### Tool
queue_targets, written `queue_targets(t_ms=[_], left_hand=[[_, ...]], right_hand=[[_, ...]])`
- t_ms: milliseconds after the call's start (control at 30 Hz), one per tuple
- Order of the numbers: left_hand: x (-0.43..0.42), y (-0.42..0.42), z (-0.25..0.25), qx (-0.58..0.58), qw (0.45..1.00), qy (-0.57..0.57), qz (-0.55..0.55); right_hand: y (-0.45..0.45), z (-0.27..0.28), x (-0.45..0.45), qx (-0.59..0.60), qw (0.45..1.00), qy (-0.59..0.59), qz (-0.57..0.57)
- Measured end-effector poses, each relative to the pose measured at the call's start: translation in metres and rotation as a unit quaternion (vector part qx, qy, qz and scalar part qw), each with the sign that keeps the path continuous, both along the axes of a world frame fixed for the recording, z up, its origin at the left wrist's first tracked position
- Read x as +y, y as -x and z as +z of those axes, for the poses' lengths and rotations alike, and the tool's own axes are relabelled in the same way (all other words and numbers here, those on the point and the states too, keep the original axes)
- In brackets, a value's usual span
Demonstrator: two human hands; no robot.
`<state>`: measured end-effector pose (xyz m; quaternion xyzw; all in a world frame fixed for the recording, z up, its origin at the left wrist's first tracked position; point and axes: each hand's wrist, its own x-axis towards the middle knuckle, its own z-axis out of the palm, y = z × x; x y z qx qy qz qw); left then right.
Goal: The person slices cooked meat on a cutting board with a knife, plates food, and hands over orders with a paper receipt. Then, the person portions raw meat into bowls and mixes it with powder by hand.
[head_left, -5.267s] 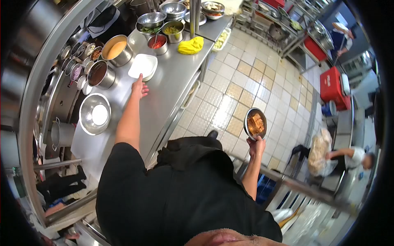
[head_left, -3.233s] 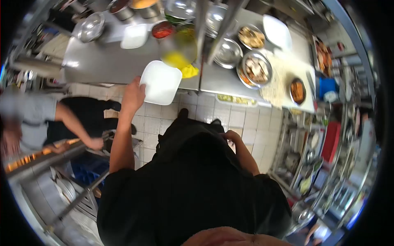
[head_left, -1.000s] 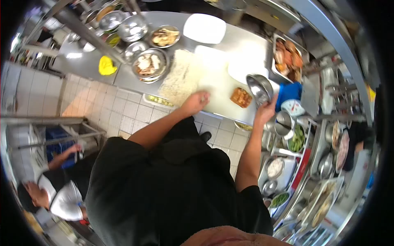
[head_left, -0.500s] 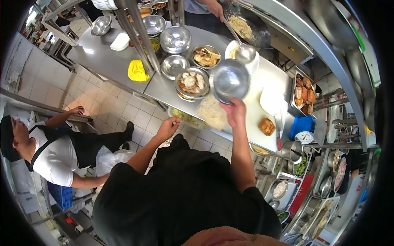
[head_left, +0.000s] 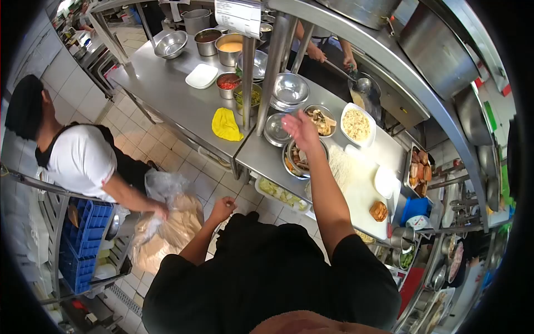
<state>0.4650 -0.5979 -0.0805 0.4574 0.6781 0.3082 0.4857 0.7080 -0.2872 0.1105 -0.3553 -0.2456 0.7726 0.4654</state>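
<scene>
My right hand [head_left: 301, 133] reaches over the counter, fingers apart, holding nothing. It is above a metal bowl of cut mushrooms or meat [head_left: 296, 156], partly hidden by my wrist, and beside an empty metal bowl [head_left: 277, 129]. Stacked metal bowls [head_left: 290, 89] stand just beyond the fingertips. To their right are a bowl of browned food pieces [head_left: 321, 119] and a white dish of what looks like fried rice [head_left: 357, 124]. Down in front of my body, away from the counter, my left hand [head_left: 223, 210] has its fingers curled in with nothing visible in them.
A yellow cloth [head_left: 226, 124], white plates [head_left: 201, 76] and sauce pots [head_left: 229, 50] occupy the left counter. Metal posts [head_left: 273, 72] rise between the counters. A co-worker [head_left: 83, 156] handles a plastic bag [head_left: 172, 220] at left; another person's hands [head_left: 317, 54] work a wok [head_left: 364, 92].
My right hand has let go of the metal bowl it held and moved left over the bowls. The rice dish is fuller and the ladle is back at the wok. The co-worker has bent over the bag.
</scene>
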Motion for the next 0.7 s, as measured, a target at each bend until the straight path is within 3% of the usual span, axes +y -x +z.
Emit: queue_targets(t_ms=[100,167,267,367,400,433,500,533,600,700], left_hand=[[-0.039,0.005,-0.031,0.025,0.993,0.105,-0.045],[-0.060,0.005,-0.038,0.080,0.965,0.194,-0.155],[-0.090,0.010,-0.096,-0.177,0.972,0.047,-0.146],[-0.042,0.007,-0.100,0.054,0.924,0.267,-0.270],[-0.029,0.003,-0.074,-0.008,0.918,0.333,-0.216],[-0.002,-0.005,-0.034,0.050,0.892,0.343,-0.289],[0.038,-0.017,0.011,0.058,0.887,0.220,-0.401],[0.054,-0.024,0.009,0.064,0.884,0.112,-0.450],[0.079,-0.044,0.010,0.104,0.873,0.025,-0.476],[0.101,-0.085,0.021,0.165,0.864,0.073,-0.470]], right_hand=[[-0.021,0.004,-0.062,-0.015,0.998,-0.033,0.060],[-0.053,-0.008,-0.104,-0.021,0.997,-0.021,0.077],[-0.107,-0.014,-0.168,-0.088,0.994,-0.009,0.064],[-0.159,-0.027,-0.227,-0.077,0.997,0.029,0.006],[-0.173,-0.033,-0.246,-0.082,0.995,0.045,-0.021],[-0.182,-0.041,-0.264,-0.093,0.992,0.066,-0.051],[-0.196,-0.056,-0.294,-0.114,0.982,0.106,-0.109],[-0.200,-0.068,-0.307,-0.116,0.978,0.122,-0.123],[-0.204,-0.091,-0.327,-0.118,0.969,0.156,-0.153],[-0.188,-0.090,-0.344,-0.178,0.951,0.191,-0.168]])
